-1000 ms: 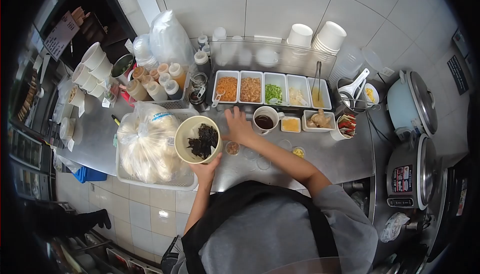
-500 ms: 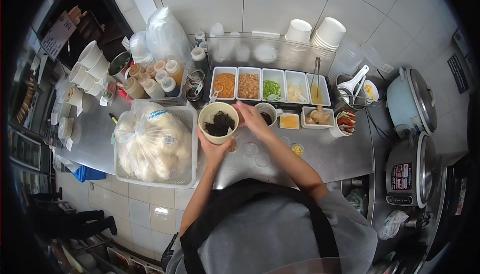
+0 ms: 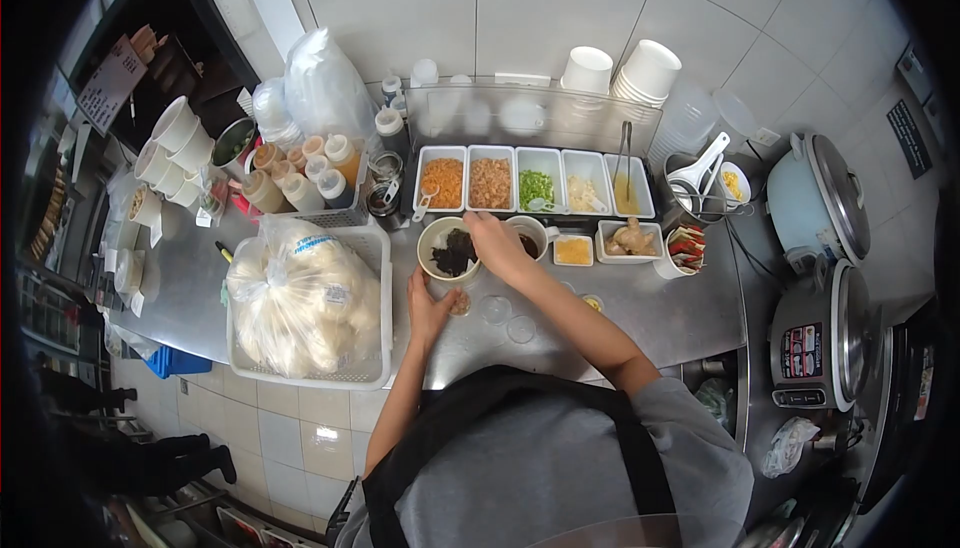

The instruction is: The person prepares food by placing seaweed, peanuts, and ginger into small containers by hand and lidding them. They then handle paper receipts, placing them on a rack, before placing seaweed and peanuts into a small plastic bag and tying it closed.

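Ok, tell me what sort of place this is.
Most likely a small eatery's prep kitchen: the trays of chopped toppings, the squeeze bottles and the stacked white tubs by the steel counter point that way.

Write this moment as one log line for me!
left hand: at bowl, near side | right hand: at bowl's right rim | bowl: dark food inside | mug: right of bowl

I count two hands (image 3: pixel 497 248) at one bowl (image 3: pixel 436 237), one mug (image 3: pixel 551 232), five topping trays (image 3: pixel 466 180) in a row, two lidded cookers (image 3: pixel 803 313)
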Action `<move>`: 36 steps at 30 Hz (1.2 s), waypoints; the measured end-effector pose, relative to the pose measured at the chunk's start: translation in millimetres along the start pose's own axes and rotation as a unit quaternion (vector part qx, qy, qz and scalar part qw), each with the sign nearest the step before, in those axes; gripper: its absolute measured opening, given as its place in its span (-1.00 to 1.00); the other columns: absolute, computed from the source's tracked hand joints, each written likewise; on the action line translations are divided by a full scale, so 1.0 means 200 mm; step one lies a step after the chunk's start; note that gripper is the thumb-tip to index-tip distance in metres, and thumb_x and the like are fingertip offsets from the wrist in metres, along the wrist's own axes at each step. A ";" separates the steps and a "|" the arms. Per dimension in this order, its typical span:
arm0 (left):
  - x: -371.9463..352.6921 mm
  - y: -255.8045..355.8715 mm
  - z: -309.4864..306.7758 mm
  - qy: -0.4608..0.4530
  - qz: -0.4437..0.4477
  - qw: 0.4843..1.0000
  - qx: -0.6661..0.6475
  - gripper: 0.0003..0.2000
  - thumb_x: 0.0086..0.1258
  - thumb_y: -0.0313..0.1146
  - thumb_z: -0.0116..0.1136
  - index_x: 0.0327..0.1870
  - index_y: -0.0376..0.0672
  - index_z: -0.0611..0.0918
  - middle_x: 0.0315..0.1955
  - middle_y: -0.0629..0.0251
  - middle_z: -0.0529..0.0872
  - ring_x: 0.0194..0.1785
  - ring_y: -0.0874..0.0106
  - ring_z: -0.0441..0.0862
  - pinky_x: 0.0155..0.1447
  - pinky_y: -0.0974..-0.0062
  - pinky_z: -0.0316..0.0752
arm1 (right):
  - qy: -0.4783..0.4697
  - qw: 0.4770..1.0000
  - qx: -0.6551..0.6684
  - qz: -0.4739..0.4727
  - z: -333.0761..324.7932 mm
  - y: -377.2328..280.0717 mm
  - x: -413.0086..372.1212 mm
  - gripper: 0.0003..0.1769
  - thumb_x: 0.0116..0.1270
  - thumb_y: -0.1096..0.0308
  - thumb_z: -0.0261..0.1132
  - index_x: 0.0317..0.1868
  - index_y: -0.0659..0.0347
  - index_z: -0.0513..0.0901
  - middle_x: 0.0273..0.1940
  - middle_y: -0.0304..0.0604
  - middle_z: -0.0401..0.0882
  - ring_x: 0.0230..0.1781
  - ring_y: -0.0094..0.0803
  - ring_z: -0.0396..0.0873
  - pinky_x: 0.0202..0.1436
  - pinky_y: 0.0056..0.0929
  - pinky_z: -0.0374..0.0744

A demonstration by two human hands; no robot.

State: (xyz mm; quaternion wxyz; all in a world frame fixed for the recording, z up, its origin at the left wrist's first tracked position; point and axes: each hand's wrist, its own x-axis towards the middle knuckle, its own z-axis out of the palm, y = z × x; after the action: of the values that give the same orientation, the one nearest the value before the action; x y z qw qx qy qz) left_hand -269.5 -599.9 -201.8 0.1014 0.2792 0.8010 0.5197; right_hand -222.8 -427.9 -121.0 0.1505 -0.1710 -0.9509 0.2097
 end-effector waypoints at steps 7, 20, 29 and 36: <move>-0.10 0.08 -0.14 -0.014 0.002 0.999 0.046 -0.16 -0.04 -0.34 0.44 0.29 -0.33 0.22 0.09 -0.11 0.39 0.15 0.07 0.39 0.21 0.29 0.32 | 0.216 0.973 -0.029 -0.075 -0.41 0.06 0.36 -0.86 0.19 0.39 0.14 -0.37 0.25 0.60 -0.33 0.01 0.54 -0.23 -0.05 0.53 -0.24 -0.11 0.53; -0.39 0.34 -0.39 0.003 0.018 1.000 0.016 -0.68 0.13 -0.45 0.30 -0.06 -0.17 0.59 -0.24 0.12 0.65 -0.16 0.17 0.62 -0.07 0.37 0.51 | -0.292 0.807 -0.373 -0.353 -0.50 1.15 1.51 -0.72 0.18 0.30 0.14 -0.10 0.15 0.57 -0.17 -0.02 0.59 -0.13 -0.13 0.57 -0.05 -0.19 0.53; -0.35 0.24 -0.31 -0.019 0.013 0.999 -0.022 -0.75 0.26 -0.28 0.20 -0.05 -0.06 0.59 -0.29 0.29 0.65 -0.24 0.29 0.63 -0.19 0.44 0.55 | -0.437 0.713 -0.341 -0.430 -0.57 0.83 1.39 0.19 -0.42 -0.06 0.53 0.30 0.17 0.23 0.20 0.08 0.29 0.25 -0.03 0.21 0.31 -0.14 0.17; -0.31 0.23 -0.31 -0.060 -0.020 0.994 -0.086 -0.75 0.30 -0.30 0.16 -0.02 -0.09 0.58 -0.19 0.23 0.64 -0.13 0.27 0.62 -0.05 0.39 0.53 | -0.449 0.694 -0.353 -0.439 -0.67 0.79 1.43 0.21 -0.41 -0.02 0.53 0.31 0.25 0.18 0.21 0.16 0.25 0.27 0.02 0.18 0.32 -0.08 0.17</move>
State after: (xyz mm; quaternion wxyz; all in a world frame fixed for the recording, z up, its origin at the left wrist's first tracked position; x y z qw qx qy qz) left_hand -230.4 -668.5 -142.1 0.1832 0.2844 0.7512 0.5668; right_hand -389.4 -136.6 -14.9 -0.2903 0.3399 -0.8764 -0.1794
